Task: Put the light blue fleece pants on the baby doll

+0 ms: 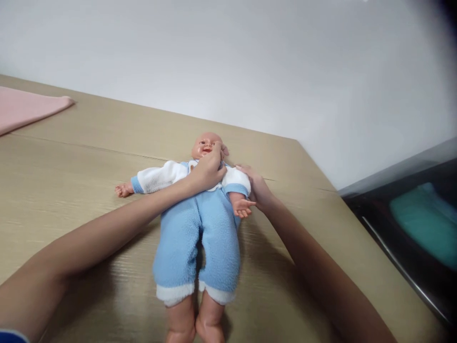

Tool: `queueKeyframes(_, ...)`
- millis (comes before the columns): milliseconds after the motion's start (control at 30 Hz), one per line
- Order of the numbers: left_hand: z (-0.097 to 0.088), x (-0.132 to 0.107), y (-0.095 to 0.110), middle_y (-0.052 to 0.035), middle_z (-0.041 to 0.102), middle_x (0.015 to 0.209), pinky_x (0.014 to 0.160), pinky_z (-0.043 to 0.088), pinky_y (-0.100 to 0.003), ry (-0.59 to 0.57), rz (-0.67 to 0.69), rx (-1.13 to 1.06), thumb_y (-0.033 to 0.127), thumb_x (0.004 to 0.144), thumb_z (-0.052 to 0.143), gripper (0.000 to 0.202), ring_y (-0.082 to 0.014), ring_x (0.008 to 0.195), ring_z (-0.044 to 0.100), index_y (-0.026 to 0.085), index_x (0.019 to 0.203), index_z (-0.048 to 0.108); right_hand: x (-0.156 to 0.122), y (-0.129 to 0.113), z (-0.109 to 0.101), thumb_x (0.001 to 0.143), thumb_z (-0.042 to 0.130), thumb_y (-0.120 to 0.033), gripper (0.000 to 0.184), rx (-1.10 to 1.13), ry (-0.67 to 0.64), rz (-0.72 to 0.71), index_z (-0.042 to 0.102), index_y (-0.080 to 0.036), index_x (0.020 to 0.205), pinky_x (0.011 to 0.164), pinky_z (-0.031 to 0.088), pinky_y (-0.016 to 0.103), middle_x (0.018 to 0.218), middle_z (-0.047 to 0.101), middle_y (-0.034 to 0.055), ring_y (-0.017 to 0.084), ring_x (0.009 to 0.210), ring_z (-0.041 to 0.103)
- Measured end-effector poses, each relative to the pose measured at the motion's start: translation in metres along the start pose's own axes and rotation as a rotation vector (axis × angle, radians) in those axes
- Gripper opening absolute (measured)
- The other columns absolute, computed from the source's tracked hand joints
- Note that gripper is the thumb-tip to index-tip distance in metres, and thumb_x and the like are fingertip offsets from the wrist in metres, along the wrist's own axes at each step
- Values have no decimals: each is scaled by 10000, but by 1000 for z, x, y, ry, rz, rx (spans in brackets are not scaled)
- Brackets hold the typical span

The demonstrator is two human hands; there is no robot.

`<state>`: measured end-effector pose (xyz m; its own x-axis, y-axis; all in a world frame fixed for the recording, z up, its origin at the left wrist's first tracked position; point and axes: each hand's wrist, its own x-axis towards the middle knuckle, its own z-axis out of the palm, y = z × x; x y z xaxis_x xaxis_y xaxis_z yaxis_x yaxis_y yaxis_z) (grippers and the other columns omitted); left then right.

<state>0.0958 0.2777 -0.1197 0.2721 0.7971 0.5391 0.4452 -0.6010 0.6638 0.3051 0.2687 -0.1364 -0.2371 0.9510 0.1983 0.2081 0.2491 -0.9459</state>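
A baby doll point(206, 145) in a blue and white fleece outfit point(182, 233) lies on its back, its bare feet towards me. My left hand point(210, 167) reaches across its chest, fingers curled at the collar and shoulder on the right side, partly covering the cheek. What the fingertips pinch there is hidden, but they press at the outfit. On the outer side of the white sleeve point(235, 179) is my right hand point(257, 186), its fingers bent around the fabric and partly behind it. Out of the blue cuff below sticks the doll's hand point(243, 207).
The doll rests on a light wooden table point(89, 190) with a seam across it. A pink cloth point(28, 107) lies at the far left. Behind the table rises a pale wall point(214, 62). Past the right edge, a dark glossy object point(385, 224) shows a green patch.
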Motion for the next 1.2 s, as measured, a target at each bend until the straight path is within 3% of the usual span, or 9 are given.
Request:
queueKeyframes(100,-2,-1,4,-47,681,986,762,494,-374,-42,-8,55,45,861,584,391,-253,849,692,229,1198,510,-19,-22,-20,913,874,-506,543,-9,-77,108,717,-292,1387,828,707,397,1217,839,78,301,1047,825)
queueKeyframes(200,-3,-2,5,-51,683,982,777,490,-385,-41,-4,98,20,860,577,387,-263,871,686,224,1185,530,-36,-45,-49,861,926,-352,731,-137,-214,121,661,-304,1540,805,719,398,1461,776,113,311,1068,839)
queueKeyframes(300,-1,-2,3,-61,691,1004,799,500,-387,-25,-2,108,12,857,588,381,-263,895,688,222,1173,544,-50,-55,-69,871,930,-330,704,-262,-303,124,681,-298,1529,742,732,433,1403,814,125,338,978,862)
queueKeyframes(367,-1,-2,2,-65,695,1017,809,508,-383,-16,3,112,12,861,593,368,-259,904,690,220,1162,553,-60,-53,-68,931,900,-433,610,-258,-303,97,697,-284,1487,808,746,490,1342,841,133,375,1062,860)
queueKeyframes(467,-1,-2,2,-76,708,1042,840,525,-378,-12,6,115,13,872,594,344,-259,946,703,214,1150,567,-74,-44,-55,910,918,-551,760,-363,-216,-8,625,-287,1559,986,715,587,1466,786,161,423,1263,802)
queueKeyframes(567,-3,-2,4,-88,727,1068,865,538,-378,-27,-5,131,29,898,596,319,-260,968,711,206,1163,578,-82,-42,-53,921,889,-488,745,-602,-149,-111,621,-282,1585,1097,652,590,1520,758,137,429,1324,767)
queueKeyframes(733,-6,-3,10,-87,735,1048,846,541,-368,-70,-27,148,14,887,599,350,-254,930,718,196,1185,574,-78,-49,-93,922,835,-369,421,-753,-134,-101,797,-277,1330,998,644,486,1303,861,63,392,1154,816)
queueKeyframes(900,-4,-3,8,-89,740,1069,843,541,-367,-63,-9,159,38,902,605,321,-254,951,722,217,1164,557,-74,-39,-109,969,843,-474,444,-733,-229,-152,770,-286,1365,1002,620,500,1390,829,68,388,1216,787)
queueKeyframes(1200,-4,-4,11,-61,723,993,789,528,-364,-76,-21,143,122,969,608,219,-235,851,706,223,1155,552,-76,-14,-129,881,921,-493,518,-643,-183,-175,768,-279,1328,1064,621,530,1354,824,102,394,1216,781)
